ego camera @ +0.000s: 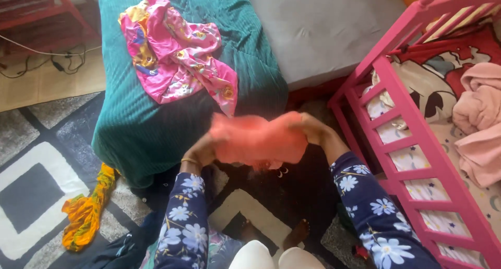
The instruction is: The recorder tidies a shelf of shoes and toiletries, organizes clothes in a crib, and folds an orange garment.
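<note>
Currently, both hands grasp a coral-pink cloth (pixel 258 139) held in the air between them, above the patterned rug (pixel 31 180). The left hand (pixel 202 151) is clenched on the cloth's left edge; the right hand (pixel 312 128) is clenched on its right edge. The cloth is blurred. Far of the hands, a pink printed garment (pixel 177 55) lies on a green ribbed bedspread (pixel 141 117). A pink crib (pixel 417 144) stands at right. An orange-yellow cloth (pixel 86 211) lies on the rug, near left.
</note>
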